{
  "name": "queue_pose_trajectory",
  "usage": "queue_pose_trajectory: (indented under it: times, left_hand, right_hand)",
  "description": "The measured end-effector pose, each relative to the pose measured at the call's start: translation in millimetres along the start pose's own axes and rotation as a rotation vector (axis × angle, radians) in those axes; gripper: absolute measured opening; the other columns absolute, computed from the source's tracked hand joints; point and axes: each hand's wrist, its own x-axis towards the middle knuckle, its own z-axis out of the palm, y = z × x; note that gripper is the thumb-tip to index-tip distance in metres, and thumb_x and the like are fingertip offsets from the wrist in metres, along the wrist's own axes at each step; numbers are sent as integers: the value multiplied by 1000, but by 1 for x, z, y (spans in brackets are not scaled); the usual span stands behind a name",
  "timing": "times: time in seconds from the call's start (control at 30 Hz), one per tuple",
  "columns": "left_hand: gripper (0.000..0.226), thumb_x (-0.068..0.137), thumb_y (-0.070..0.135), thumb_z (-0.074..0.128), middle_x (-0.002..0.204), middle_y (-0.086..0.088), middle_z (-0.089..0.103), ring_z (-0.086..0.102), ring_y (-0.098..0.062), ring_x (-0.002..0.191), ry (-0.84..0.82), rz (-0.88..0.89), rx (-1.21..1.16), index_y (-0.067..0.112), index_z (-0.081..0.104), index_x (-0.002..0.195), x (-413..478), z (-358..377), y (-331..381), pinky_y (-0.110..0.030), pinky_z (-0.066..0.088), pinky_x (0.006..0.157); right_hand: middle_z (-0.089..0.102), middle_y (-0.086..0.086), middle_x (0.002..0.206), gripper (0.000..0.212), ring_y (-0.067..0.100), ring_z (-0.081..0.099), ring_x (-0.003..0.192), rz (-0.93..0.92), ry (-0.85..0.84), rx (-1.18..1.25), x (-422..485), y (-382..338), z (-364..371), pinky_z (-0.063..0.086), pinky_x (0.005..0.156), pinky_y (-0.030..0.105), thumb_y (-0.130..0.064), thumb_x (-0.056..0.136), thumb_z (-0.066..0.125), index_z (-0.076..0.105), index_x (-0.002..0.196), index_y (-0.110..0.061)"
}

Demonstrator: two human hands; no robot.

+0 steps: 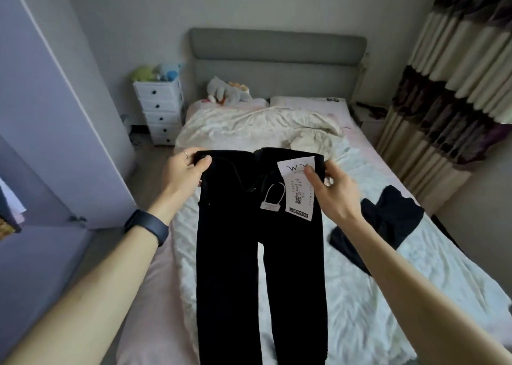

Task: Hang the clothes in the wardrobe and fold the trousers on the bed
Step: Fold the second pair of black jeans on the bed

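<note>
Left hand [185, 168] and right hand [329, 190] fingers pinch waistband corners of black tagged trousers [243, 254] above pale-sheeted bed [374, 295].

Black trousers [232, 240], white paper tag [297, 187] at the waistband, are held up by both waist corners over the bed [374, 281], legs hanging parallel; a second dark garment [388, 220] lies crumpled on the sheet alongside.

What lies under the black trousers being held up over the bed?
Below the black trousers, held at the waistband by the left hand and right hand, lies the rumpled white sheet. Whatever sits directly behind the legs is covered.
</note>
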Motion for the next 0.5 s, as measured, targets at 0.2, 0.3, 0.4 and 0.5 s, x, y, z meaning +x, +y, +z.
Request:
queue_pose_trajectory:
  times: [0.2,0.3,0.4,0.5]
  left_hand:
    - [18,92,26,71,96,19,66,65,-10,106,-153,-148,288,37,61,102,99,51,-105,-19,52,87]
    - [15,95,32,66,103,15,70,65,-11,105,-199,-171,434,33,65,110,109,73,-151,-6,41,69]
    - [26,100,36,58,105,4,70,66,-20,104,-218,-160,575,28,61,125,129,85,-188,-19,41,66]
    - [28,102,45,49,78,9,59,63,-24,78,-242,-97,779,35,54,128,147,90,-210,-28,36,51]
  right_hand:
    - [68,-6,103,29,24,61,89,122,-162,-290,96,76,82,44,64,35,-57,97,53,60,96,-29]
    - [64,-4,104,28,24,57,90,256,-218,-378,103,123,117,41,63,34,-59,97,49,60,96,-33]
    - [63,-6,105,26,23,58,88,346,-242,-372,119,163,144,41,61,34,-58,98,48,58,95,-35]
    - [66,-3,102,22,23,60,88,305,-197,-294,146,189,164,40,65,34,-51,99,51,62,99,-33]
